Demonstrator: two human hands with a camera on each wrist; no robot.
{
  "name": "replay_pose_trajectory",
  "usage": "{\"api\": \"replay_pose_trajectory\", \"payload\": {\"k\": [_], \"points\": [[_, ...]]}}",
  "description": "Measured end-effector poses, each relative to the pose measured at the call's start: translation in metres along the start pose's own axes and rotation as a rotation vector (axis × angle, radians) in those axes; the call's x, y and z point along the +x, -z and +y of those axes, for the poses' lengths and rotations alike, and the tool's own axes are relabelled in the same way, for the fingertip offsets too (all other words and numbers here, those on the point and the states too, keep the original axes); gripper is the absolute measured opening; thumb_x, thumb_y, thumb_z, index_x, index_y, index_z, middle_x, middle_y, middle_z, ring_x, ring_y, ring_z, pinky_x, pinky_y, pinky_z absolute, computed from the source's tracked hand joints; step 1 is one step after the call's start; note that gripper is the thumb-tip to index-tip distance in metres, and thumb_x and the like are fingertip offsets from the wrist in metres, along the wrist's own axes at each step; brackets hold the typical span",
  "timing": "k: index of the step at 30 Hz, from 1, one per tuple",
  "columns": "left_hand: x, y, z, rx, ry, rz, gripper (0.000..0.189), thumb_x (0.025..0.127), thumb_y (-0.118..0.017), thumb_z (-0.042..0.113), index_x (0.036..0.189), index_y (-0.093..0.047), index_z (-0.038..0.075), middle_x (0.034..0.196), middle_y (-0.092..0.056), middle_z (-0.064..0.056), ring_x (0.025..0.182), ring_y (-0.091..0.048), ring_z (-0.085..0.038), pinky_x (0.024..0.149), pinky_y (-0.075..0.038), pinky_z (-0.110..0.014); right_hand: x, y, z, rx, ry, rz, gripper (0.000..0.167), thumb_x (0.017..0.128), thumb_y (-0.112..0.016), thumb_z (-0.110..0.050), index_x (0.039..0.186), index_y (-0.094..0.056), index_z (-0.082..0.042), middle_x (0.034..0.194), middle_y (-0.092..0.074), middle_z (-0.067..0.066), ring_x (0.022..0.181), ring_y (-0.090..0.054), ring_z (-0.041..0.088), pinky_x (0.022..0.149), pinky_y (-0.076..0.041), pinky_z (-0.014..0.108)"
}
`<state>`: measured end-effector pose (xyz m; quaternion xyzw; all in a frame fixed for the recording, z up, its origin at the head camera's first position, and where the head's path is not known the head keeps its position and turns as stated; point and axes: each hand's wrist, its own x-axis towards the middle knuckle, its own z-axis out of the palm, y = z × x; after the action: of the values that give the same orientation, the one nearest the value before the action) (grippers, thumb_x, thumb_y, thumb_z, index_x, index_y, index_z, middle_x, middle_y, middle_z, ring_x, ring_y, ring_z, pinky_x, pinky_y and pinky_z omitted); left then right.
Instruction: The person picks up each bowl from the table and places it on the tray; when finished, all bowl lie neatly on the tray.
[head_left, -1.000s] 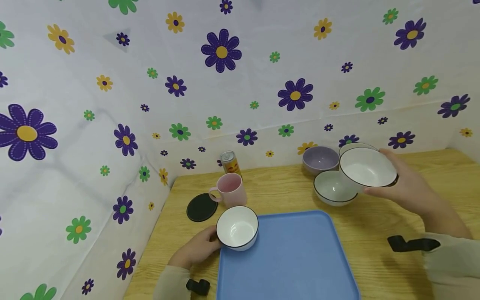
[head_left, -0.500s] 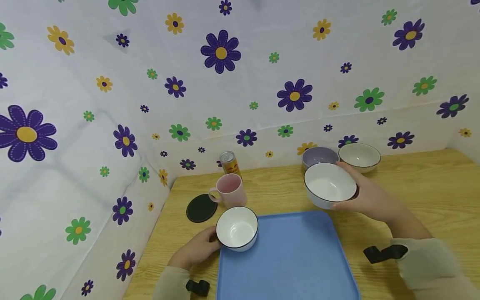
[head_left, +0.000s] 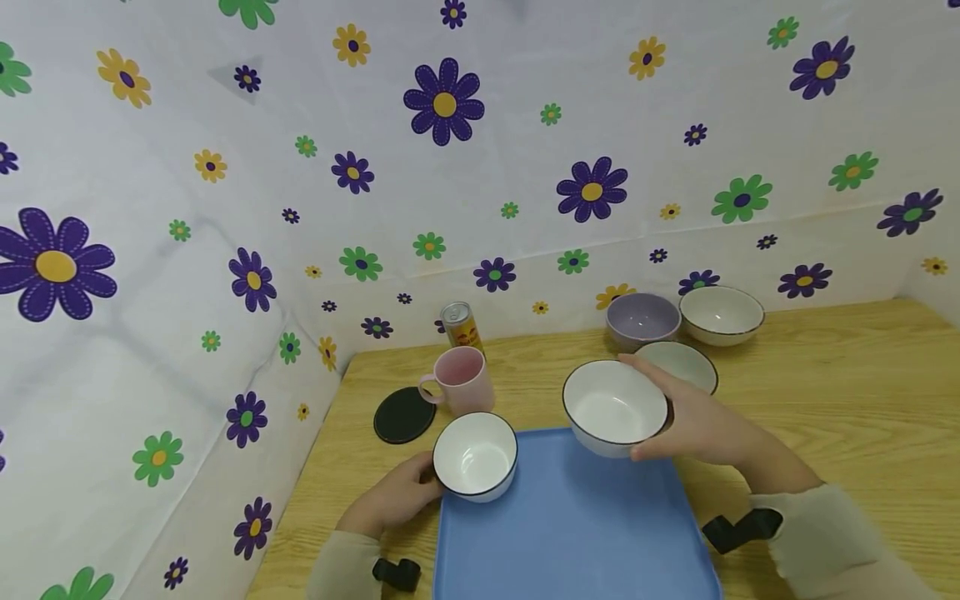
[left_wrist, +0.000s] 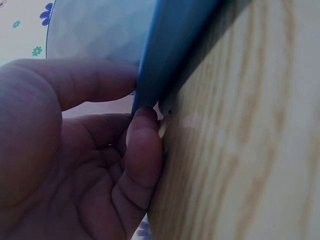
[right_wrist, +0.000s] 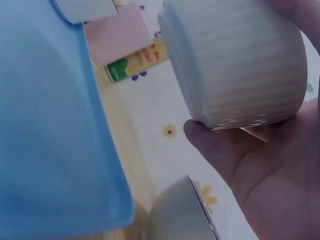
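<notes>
My right hand (head_left: pixel 701 425) grips a white ribbed bowl (head_left: pixel 613 404) with a thin black rim, held tilted above the far right of the blue tray (head_left: pixel 577 533). In the right wrist view its ribbed side (right_wrist: pixel 245 65) and base show, with a fingertip at the base. My left hand (head_left: pixel 397 493) is at the tray's left edge, its curled fingers (left_wrist: pixel 144 150) pinching the tray rim in the left wrist view. Just beside that hand, a smaller white bowl (head_left: pixel 476 455) with a black rim stands on the tray's far left corner.
Behind the tray stand a pink mug (head_left: pixel 463 382), a drink can (head_left: pixel 461 327) and a black round coaster (head_left: pixel 404 414). At the back right are a purple bowl (head_left: pixel 642 319), a white bowl (head_left: pixel 722 313) and a pale bowl (head_left: pixel 686 363), partly behind my right hand. Flowered cloth (head_left: pixel 517 150) hangs behind.
My right hand has carried the white ribbed bowl left and nearer, from over the bowls at the back right to above the tray. The left hand and the smaller bowl have stayed put.
</notes>
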<state>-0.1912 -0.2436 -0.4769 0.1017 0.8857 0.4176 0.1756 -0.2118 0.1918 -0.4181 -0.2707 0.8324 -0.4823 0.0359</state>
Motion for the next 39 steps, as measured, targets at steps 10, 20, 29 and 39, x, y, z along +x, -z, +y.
{"api": "replay_pose_trajectory", "payload": {"k": [10,20,29,39], "points": [[0.0,-0.002,0.003,-0.009,0.022,-0.003,0.053,0.098,-0.065,0.027,0.144,-0.052,0.003,0.15,-0.048,-0.019,0.143,-0.037,-0.042,0.115,-0.027,-0.063,0.002,-0.024,0.0,0.192,0.014,-0.271,0.113,0.069,-0.093,-0.021,0.158,-0.026,-0.008,0.151,-0.043,0.014,0.132,-0.044,0.038,0.098,-0.046,0.026],[-0.002,-0.005,0.002,-0.018,-0.004,-0.024,0.051,0.099,-0.064,0.024,0.142,-0.052,0.0,0.147,-0.051,-0.019,0.138,-0.043,-0.039,0.113,-0.031,-0.061,0.0,-0.048,-0.009,0.162,0.024,-0.478,0.11,0.071,-0.091,-0.025,0.159,-0.027,-0.01,0.146,-0.05,-0.001,0.132,-0.047,0.022,0.108,-0.038,0.03],[-0.006,0.001,-0.001,-0.005,-0.02,-0.001,0.048,0.099,-0.063,0.024,0.141,-0.054,0.001,0.146,-0.052,-0.018,0.139,-0.042,-0.04,0.114,-0.03,-0.062,0.002,-0.082,-0.023,0.208,0.063,-0.571,0.113,0.07,-0.092,-0.03,0.159,-0.026,-0.008,0.15,-0.045,-0.007,0.138,-0.041,0.014,0.116,-0.03,0.03],[0.0,0.0,-0.001,0.015,-0.026,0.005,0.049,0.098,-0.064,0.025,0.141,-0.054,0.002,0.145,-0.053,-0.016,0.135,-0.046,-0.036,0.113,-0.033,-0.06,0.001,-0.11,-0.034,0.185,0.206,-0.517,0.109,0.071,-0.091,-0.036,0.155,-0.028,-0.007,0.144,-0.05,-0.003,0.132,-0.046,0.015,0.114,-0.036,0.034]]}}
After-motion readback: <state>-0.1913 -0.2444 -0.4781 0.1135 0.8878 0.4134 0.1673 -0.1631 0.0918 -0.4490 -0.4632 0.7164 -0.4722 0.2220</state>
